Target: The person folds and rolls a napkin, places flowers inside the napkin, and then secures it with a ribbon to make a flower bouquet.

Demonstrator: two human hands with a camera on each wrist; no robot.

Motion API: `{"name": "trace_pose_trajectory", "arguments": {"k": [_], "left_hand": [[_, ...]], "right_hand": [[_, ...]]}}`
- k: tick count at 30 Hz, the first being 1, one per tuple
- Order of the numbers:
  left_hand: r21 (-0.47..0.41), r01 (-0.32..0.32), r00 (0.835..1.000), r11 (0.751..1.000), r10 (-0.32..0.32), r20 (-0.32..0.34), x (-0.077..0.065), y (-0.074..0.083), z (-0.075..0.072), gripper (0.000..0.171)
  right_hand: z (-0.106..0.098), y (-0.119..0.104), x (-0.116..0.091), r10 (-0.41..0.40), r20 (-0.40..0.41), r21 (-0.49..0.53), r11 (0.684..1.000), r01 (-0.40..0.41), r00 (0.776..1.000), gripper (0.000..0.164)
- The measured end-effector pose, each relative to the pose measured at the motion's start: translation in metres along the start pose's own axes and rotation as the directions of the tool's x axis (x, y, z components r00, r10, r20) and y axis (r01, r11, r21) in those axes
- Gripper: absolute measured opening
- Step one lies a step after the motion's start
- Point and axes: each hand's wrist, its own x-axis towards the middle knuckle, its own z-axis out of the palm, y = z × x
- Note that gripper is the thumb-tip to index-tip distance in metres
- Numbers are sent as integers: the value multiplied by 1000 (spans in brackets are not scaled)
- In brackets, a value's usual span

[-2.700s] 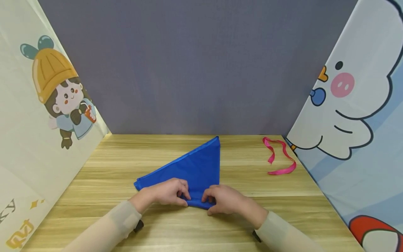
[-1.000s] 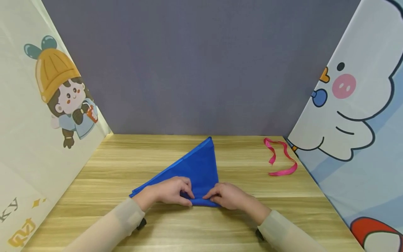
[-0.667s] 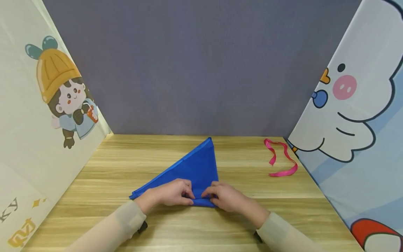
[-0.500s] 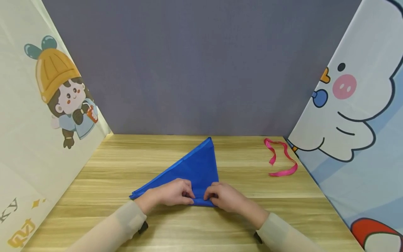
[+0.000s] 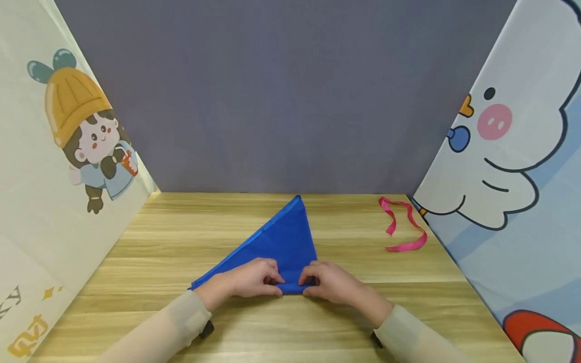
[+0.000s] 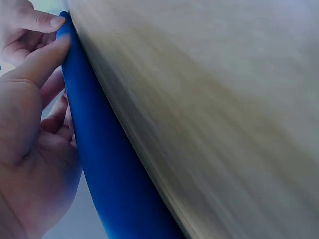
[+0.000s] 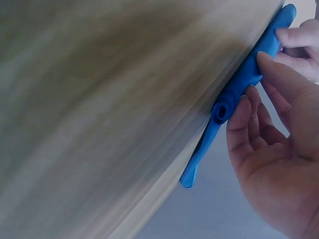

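A blue cloth (image 5: 283, 244) lies on the table as a rough triangle, its far tip pointing to the back and its left corner partly behind the left wrist. Its near edge is rolled up; in the right wrist view the roll (image 7: 222, 109) shows a spiral end. My left hand (image 5: 255, 278) pinches this roll between thumb and fingers. Close by on the right, my right hand (image 5: 336, 282) pinches it too, near its right end. A short stretch of the roll shows between the two hands.
A pink ribbon (image 5: 415, 242) lies loosely curved at the back right of the wooden table (image 5: 172, 222). A grey panel (image 5: 281, 96) stands behind the table. Printed cartoon panels flank it on the left (image 5: 27, 166) and right (image 5: 535, 201).
Over the last few seconds the cloth's far tip has swung left and its left corner has come nearer. The left hand has shifted slightly right along the roll; both hands keep hold.
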Motion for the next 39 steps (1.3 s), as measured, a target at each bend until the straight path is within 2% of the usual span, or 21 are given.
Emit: {"name": "trace_pose_trajectory", "arguments": {"k": [5, 9, 13, 16, 18, 22, 25, 29, 35, 37, 39], "left_hand": [[-66, -4, 1000, 998, 4, 1, -12, -6, -3, 33], [-110, -28, 999, 993, 25, -28, -16, -9, -4, 30], [-107, -51, 998, 993, 46, -53, -17, -10, -5, 24], [-107, -33, 998, 994, 26, -63, -17, -10, -7, 18], [-123, 2, 998, 992, -9, -63, -17, -11, -9, 16], [-135, 43, 997, 990, -51, -59, -17, -13, -10, 17], [-112, 38, 997, 993, -45, -66, -16, -14, -10, 18], [-75, 44, 996, 996, -50, -77, -13, -15, -10, 18], [-150, 120, 989, 981, -131, -70, -9, -16, -10, 11], [-141, 116, 989, 983, -127, -77, -8, -17, -10, 9], [-95, 90, 991, 991, -99, -93, -7, -18, -10, 9]], "right_hand": [[0, -1, 2, 24, 20, -5, 1000, -24, 999, 10], [-1, -1, 2, 36, 26, -18, 999, -35, 999, 13], [-2, -2, 1, 28, 13, -45, 999, -27, 1000, 13], [-2, -3, 2, 26, 2, -58, 998, -26, 1000, 10], [-2, -3, 2, 15, -9, -69, 998, -15, 1000, 10], [-1, -1, 3, -6, -36, -89, 996, 3, 999, 10], [1, 1, 5, -9, -52, -87, 996, 4, 999, 11], [2, 3, 7, 14, -54, -89, 996, -19, 998, 12], [2, 5, 14, 92, -24, -89, 992, -94, 995, 12], [2, 6, 16, 98, -27, -68, 993, -100, 995, 10], [2, 7, 17, 101, -32, -49, 994, -102, 994, 8]]}}
